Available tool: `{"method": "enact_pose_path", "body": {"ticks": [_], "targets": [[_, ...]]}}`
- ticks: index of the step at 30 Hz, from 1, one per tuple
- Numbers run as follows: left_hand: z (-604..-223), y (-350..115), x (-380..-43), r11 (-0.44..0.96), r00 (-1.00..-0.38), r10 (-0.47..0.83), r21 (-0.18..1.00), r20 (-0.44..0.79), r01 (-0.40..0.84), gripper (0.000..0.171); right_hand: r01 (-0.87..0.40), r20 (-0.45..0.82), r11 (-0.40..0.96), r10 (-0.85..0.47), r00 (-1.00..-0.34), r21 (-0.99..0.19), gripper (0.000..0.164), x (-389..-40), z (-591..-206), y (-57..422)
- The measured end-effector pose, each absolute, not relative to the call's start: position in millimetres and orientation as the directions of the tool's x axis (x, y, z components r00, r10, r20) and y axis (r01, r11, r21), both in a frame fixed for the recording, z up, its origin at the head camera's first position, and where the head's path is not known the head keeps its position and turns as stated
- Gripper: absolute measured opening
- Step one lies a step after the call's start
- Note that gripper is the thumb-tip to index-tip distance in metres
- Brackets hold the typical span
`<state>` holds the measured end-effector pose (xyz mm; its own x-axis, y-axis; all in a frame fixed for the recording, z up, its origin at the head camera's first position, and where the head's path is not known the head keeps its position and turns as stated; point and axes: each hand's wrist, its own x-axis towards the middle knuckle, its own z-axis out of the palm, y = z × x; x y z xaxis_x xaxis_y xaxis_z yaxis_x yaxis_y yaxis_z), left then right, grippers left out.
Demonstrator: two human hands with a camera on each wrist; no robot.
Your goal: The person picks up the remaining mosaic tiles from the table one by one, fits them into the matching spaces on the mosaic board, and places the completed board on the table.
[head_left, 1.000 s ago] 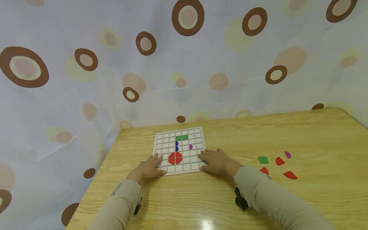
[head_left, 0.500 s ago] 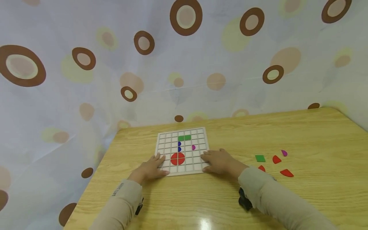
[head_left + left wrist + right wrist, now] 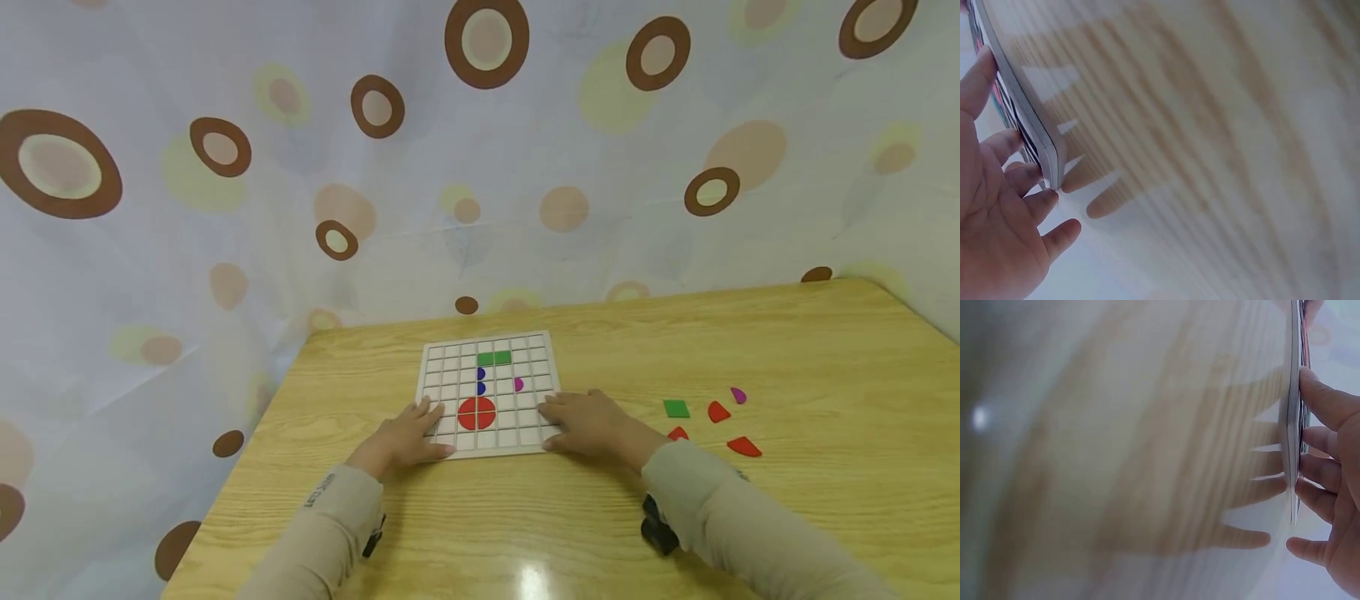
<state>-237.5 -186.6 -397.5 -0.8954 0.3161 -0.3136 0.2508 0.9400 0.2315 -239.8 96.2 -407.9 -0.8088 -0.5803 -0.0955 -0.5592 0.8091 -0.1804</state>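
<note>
A white gridded board (image 3: 528, 418) lies flat on the table. Its cells carry two green squares (image 3: 494, 358), two blue half-circles (image 3: 481, 387), a purple half-circle (image 3: 519, 384) and red quarter-circle pieces (image 3: 468, 405) set together as a disc. My left hand (image 3: 405, 437) rests at the board's near left corner, fingers over its edge. On the opposite side my right hand (image 3: 592, 423) touches the right edge with its fingers extended. Both wrist views show the fingertips against the board's rim: the left hand (image 3: 991, 212) with fingers spread, the right hand (image 3: 1338, 469) likewise.
Right of the right hand lie a loose green piece (image 3: 677, 408), a purple half-circle (image 3: 738, 395) and red wedges (image 3: 744, 447), one partly behind the sleeve. The wooden table (image 3: 465, 517) meets a patterned cloth (image 3: 420, 275) at the back.
The board has slid to the right across the table with both hands at its sides. Pieces on it keep their cells. The loose pieces shift slightly in view as the head camera moves.
</note>
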Motion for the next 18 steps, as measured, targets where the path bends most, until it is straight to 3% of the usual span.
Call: {"method": "enact_pose_path", "body": {"ticks": [18], "targets": [[-400,-167,-234,0.934,-0.888,0.351,0.182,-0.296,0.309,0.074,-0.541,-0.107,0.818,-0.566,-0.817,-0.194,0.059,-226,-399,114]]}}
